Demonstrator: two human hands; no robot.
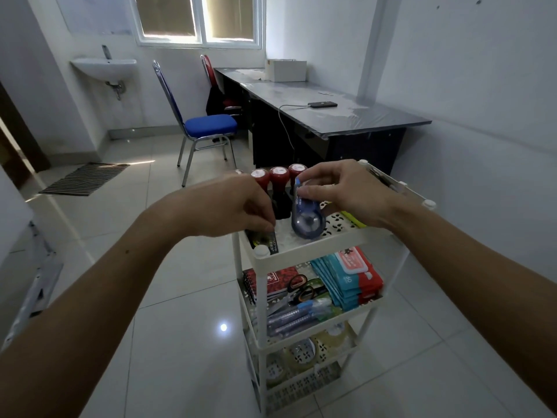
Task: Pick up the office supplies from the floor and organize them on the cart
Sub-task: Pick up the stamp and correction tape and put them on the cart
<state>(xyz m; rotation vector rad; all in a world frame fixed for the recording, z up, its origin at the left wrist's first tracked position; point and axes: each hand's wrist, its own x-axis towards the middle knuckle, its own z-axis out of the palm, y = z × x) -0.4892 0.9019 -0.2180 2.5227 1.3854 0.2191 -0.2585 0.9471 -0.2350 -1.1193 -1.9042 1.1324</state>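
Both hands working at cart (304, 251) top tier, frame centre.
My right hand (340, 191) is pinching the blue tape dispenser (307, 220); my left hand (238, 203) is gripping a black pack (269, 241).

Four red-capped stamps (278, 188) are standing in a row on the top shelf of the cart (304, 248), with one blue correction-tape dispenser (307, 218) and one dark packet (272, 242) in front of them. One shelf below, one red notebook (280, 277), one pair of scissors (301, 289) and one stack of blue packs (346, 282) are lying.
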